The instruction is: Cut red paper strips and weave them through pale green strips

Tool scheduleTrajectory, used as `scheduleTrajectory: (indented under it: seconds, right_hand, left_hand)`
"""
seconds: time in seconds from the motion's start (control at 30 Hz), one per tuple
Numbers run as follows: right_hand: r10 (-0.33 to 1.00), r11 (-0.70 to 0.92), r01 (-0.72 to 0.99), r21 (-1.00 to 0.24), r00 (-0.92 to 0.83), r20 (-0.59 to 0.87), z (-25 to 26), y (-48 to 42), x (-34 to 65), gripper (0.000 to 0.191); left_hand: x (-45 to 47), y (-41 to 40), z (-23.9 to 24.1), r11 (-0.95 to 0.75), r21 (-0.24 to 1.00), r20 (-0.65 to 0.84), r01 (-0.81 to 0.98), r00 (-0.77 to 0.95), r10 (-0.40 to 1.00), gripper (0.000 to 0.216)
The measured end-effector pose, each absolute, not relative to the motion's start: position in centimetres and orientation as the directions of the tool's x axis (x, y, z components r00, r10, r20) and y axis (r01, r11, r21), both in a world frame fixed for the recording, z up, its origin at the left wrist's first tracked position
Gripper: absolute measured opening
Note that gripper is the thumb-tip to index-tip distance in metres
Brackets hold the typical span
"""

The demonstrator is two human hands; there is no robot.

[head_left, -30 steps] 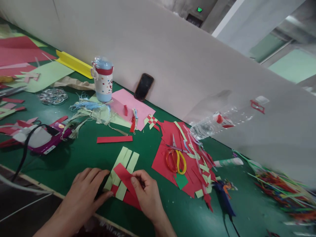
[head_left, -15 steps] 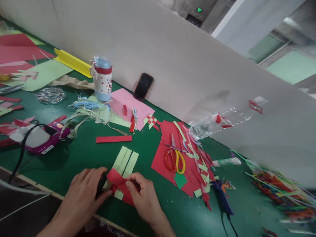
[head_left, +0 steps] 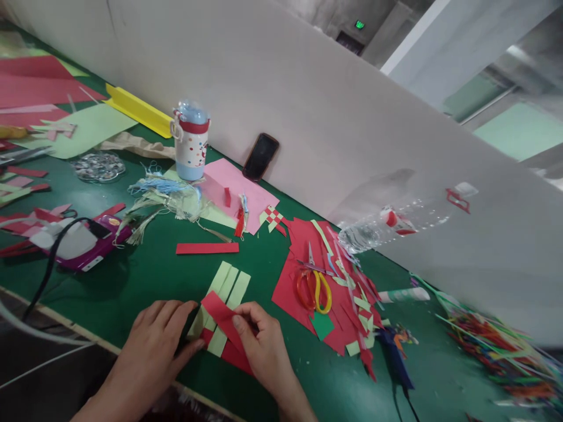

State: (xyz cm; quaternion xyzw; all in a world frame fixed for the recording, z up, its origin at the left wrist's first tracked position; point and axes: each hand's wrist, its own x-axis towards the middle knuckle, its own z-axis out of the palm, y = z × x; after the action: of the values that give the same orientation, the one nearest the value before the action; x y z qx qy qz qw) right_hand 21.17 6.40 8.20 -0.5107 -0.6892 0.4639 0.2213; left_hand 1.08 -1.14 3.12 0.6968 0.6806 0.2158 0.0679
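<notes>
My right hand (head_left: 263, 337) pinches a red paper strip (head_left: 222, 313) between thumb and fingers. The strip's free end is raised and slants over several light green paper strips (head_left: 237, 288) lying side by side. A second red strip (head_left: 237, 356) passes across their near end, woven over and under them. My left hand (head_left: 160, 331) has bent fingers and holds the left edge of the green strips, its thumb by the woven red strip. Beyond the green strips a loose red strip (head_left: 207, 248) lies flat on the green table.
Scissors (head_left: 313, 290) lie on red paper scraps (head_left: 290, 275) to the right. A purple device (head_left: 99, 243) with cables is left. Behind are tassels (head_left: 169, 196), a cup (head_left: 192, 143), a phone (head_left: 261, 156) and a small woven piece (head_left: 273, 217). A plastic bottle (head_left: 396, 223) leans right.
The raised red strip in my right hand has moved slightly right and tilted more steeply, its free end higher. My left hand has stayed at the strips' left edge. The view has shifted slightly.
</notes>
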Motion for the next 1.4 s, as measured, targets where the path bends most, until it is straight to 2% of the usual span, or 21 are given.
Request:
scheduleTrajectory:
  seconds: [0.77,0.93,1.07,1.2,1.4]
  right_hand:
    - [0.896,0.074,0.503,-0.861,-0.412,-0.164,7.2,6.6,21.4,0.016]
    - [0.897,0.081,0.516,-0.852,-0.410,-0.163,7.1,6.5,21.4,0.017]
    - [0.888,0.091,0.525,-0.846,-0.427,-0.170,7.8,6.6,21.2,0.015]
    - [0.846,0.168,0.564,-0.809,-0.503,-0.175,9.2,7.2,20.9,0.014]
    - [0.687,0.392,0.521,-0.758,-0.714,-0.136,11.6,8.8,19.8,0.016]
  left_hand:
    - [1.1,-1.2,3.0,-0.069,0.391,0.199,0.918,-0.011,0.980,0.033]
    - [1.1,-1.2,2.9,-0.066,0.385,0.218,0.920,-0.021,0.976,0.042]
    - [1.2,-1.2,2.8,-0.058,0.395,0.238,0.917,-0.041,0.970,0.057]
    - [0.5,-1.2,3.4,-0.137,0.401,0.319,0.906,0.002,0.948,0.065]
    - [-1.3,-0.4,5.2,-0.332,0.439,0.316,0.834,0.203,0.927,0.038]
